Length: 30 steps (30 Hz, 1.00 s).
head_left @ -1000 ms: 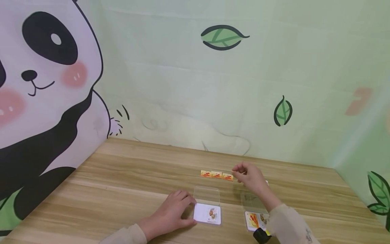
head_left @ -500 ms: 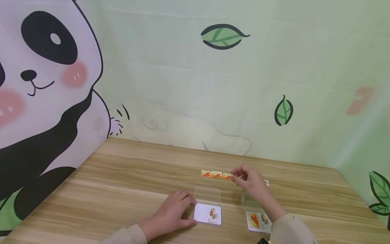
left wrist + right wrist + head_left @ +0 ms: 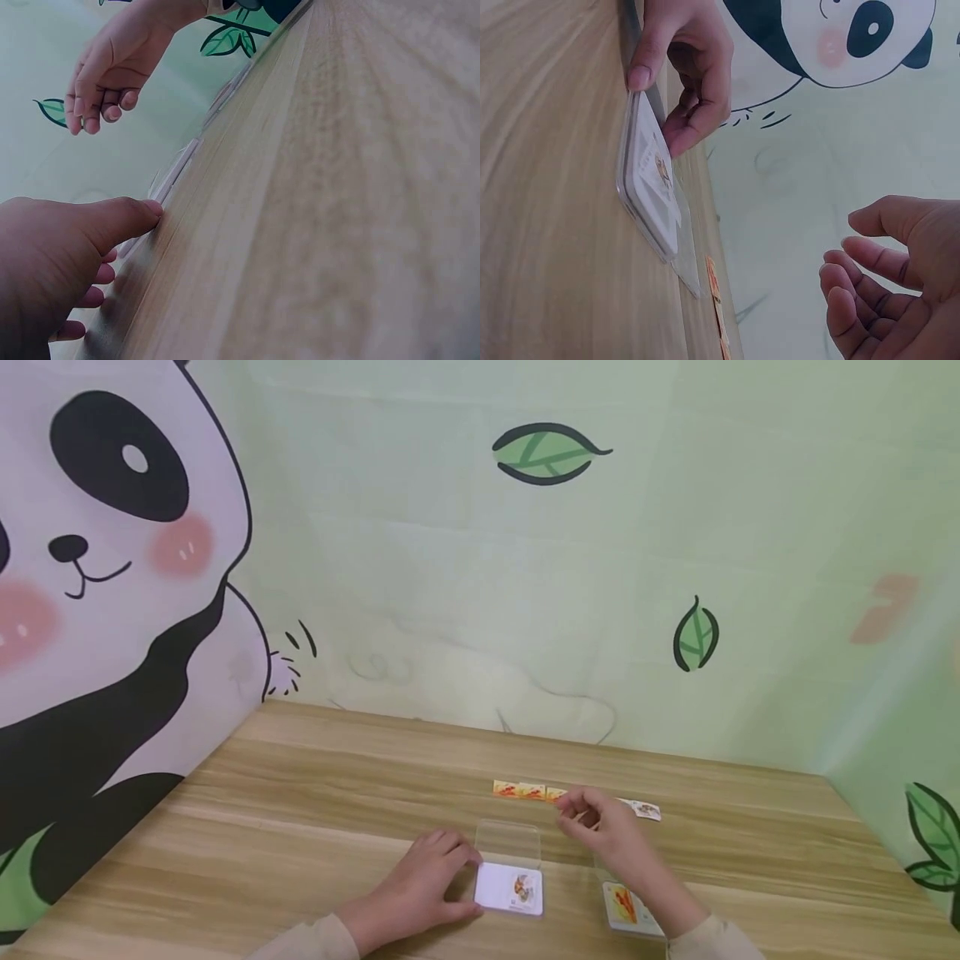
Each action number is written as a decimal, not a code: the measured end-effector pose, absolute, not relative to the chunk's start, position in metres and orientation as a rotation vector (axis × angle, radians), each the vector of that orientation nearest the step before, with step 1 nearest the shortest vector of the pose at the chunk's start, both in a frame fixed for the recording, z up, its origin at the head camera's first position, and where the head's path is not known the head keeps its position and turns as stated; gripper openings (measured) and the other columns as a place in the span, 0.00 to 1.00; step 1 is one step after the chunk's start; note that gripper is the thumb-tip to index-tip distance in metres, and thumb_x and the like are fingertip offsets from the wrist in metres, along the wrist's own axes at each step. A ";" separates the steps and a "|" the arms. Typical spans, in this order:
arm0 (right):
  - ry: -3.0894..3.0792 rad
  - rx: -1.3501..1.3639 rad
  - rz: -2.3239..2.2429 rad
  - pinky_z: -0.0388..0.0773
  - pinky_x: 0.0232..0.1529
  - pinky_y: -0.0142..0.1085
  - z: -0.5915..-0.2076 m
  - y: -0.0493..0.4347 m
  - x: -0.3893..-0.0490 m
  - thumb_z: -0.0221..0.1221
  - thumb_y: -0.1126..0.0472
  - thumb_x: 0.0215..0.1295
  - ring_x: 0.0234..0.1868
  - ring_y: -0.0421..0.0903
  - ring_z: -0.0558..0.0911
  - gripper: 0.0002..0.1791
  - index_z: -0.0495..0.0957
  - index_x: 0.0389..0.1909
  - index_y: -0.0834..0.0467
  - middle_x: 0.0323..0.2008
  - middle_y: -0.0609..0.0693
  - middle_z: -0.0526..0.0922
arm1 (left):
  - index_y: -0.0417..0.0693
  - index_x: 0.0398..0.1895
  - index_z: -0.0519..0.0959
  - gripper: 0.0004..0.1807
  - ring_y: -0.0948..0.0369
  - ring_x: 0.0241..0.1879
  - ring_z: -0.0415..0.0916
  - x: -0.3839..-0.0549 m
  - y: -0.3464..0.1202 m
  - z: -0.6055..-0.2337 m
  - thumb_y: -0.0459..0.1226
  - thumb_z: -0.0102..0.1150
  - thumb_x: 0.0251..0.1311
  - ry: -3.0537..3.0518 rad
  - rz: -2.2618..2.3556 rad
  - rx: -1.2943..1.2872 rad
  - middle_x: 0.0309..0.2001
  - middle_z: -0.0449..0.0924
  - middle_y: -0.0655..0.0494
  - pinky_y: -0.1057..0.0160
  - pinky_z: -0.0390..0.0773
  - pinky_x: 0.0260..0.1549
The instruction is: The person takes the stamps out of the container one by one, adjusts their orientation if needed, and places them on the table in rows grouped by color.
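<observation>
My left hand (image 3: 420, 885) holds the left edge of a small clear plastic case (image 3: 495, 887), thumb at its near corner and a fingertip at its far corner. The case's clear lid (image 3: 508, 843) lies folded back. On its white inside, a small food-picture card (image 3: 525, 888) sits to the right. My right hand (image 3: 603, 831) hovers above the table, between the cases and a row of cards. Its fingers are loosely bent, thumb and index apart in the right wrist view, with nothing visible between them. My right forearm partly hides a second case (image 3: 615, 922) with a yellow picture card (image 3: 619, 903).
Beyond the cases, several small orange-and-yellow picture cards (image 3: 520, 791) lie in a row, partly behind my right hand. Right of them lies a white food-picture card (image 3: 647, 810). A wood-grain table (image 3: 337, 777) meets a green cloth backdrop (image 3: 412, 568) with a panda print.
My right hand has drawn back from the card row towards me and slightly left, uncovering the white card at the right. My left hand has stayed at the case.
</observation>
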State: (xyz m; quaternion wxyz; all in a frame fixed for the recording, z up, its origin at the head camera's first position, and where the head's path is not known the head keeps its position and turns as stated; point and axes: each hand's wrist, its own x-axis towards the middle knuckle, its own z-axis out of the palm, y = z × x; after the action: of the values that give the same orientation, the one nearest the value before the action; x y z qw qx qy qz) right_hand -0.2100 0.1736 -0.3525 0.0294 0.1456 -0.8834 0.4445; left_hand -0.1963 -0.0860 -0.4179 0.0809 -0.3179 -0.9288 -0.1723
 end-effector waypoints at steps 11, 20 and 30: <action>-2.747 0.595 1.358 0.77 0.33 0.27 -0.362 0.172 -0.200 0.61 0.59 0.64 0.33 0.36 0.77 0.13 0.77 0.43 0.63 0.35 0.50 0.82 | 0.51 0.47 0.78 0.26 0.59 0.52 0.70 -0.194 -0.086 -0.419 0.55 0.67 0.50 -2.786 -0.527 -0.954 0.49 0.76 0.60 0.53 0.70 0.58; -2.744 0.701 1.350 0.76 0.33 0.27 -0.364 0.165 -0.198 0.61 0.63 0.62 0.31 0.33 0.75 0.11 0.77 0.41 0.66 0.34 0.52 0.83 | 0.50 0.47 0.78 0.25 0.59 0.52 0.71 -0.198 -0.085 -0.419 0.52 0.68 0.49 -2.776 -0.527 -0.950 0.47 0.76 0.59 0.53 0.70 0.58; -2.802 0.739 1.292 0.76 0.33 0.26 -0.369 0.159 -0.194 0.63 0.62 0.60 0.31 0.33 0.76 0.11 0.78 0.40 0.64 0.35 0.52 0.82 | 0.51 0.48 0.78 0.25 0.58 0.52 0.70 -0.198 -0.085 -0.419 0.52 0.68 0.50 -2.795 -0.541 -0.952 0.48 0.76 0.59 0.51 0.69 0.59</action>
State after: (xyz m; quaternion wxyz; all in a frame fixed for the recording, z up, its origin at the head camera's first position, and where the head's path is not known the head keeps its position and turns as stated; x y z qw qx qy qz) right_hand -0.1939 0.1591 -0.3692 -0.0157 0.2329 -0.8831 0.4070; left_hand -0.1976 -0.0846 -0.4190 0.0698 -0.3165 -0.9288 -0.1798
